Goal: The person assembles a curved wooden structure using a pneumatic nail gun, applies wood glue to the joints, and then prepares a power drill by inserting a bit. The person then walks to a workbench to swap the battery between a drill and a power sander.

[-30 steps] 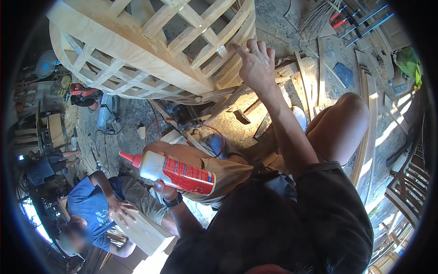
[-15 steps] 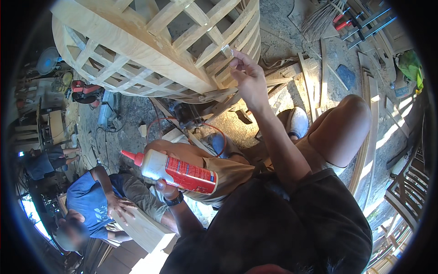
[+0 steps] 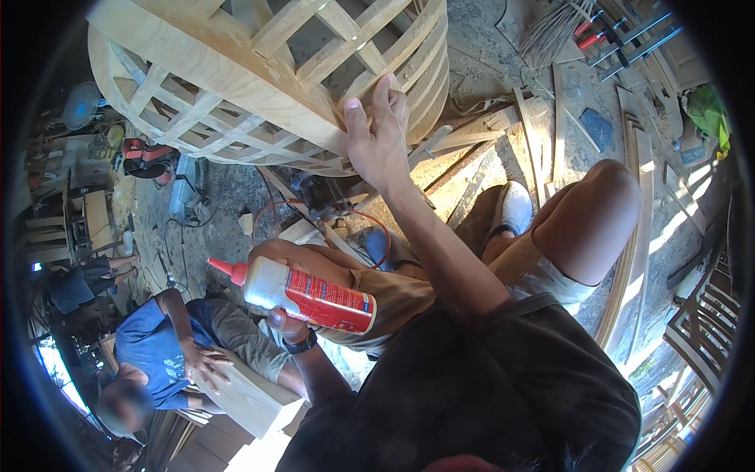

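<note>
My left hand point(image 3: 288, 325) is closed round a plastic glue bottle point(image 3: 311, 297) with a red label and a pointed red nozzle. The bottle lies tilted over my lap, its nozzle toward the left; most of the holding fingers are hidden behind it. Farther up, my right hand point(image 3: 379, 138) rests on a curved wooden lattice frame point(image 3: 314, 55). Its thumb and fingers are spread apart, touching the slats beside the thick solid beam point(image 3: 236, 59). Any small thing under those fingertips is hidden.
At the lower left a person in a blue shirt point(image 3: 153, 346) handles a pale wooden board point(image 3: 248, 393). A red hose point(image 3: 370, 216) and wood offcuts lie near my feet. Long planks point(image 3: 629, 236), a twig broom point(image 3: 550, 35) and bar clamps point(image 3: 629, 47) are at the right.
My right hand has gone from a raised pinch at the frame's right edge, moving left onto the slats with its fingers opened out. The glue bottle has stayed in place.
</note>
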### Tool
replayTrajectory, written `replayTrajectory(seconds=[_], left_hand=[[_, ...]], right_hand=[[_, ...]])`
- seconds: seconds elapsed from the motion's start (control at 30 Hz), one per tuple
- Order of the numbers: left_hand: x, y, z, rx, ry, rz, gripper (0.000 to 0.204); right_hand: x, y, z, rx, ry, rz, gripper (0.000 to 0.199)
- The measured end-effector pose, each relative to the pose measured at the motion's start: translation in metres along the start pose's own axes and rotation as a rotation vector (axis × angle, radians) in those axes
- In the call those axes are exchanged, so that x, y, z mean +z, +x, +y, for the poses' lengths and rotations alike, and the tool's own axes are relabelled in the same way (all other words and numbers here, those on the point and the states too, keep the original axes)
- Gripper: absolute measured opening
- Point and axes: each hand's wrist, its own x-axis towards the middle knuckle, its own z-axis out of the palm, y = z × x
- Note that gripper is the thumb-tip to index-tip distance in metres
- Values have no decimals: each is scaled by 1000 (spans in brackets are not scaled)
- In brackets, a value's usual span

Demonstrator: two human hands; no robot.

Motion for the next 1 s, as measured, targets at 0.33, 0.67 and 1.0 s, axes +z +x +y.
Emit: replayTrajectory(seconds=[0.33,0.67,1.0], left_hand=[[14,4,3,-8,4,-30,95],[7,-4,-3,26,63,44,93],[-12,-8,-5,5,36,-7,95]], right_hand=[[-31,2,-1,-67,-371,-123,65],[-31,-8,4,-155,-365,-72,60],[-87,43,29,-293,-809,-100,58]])
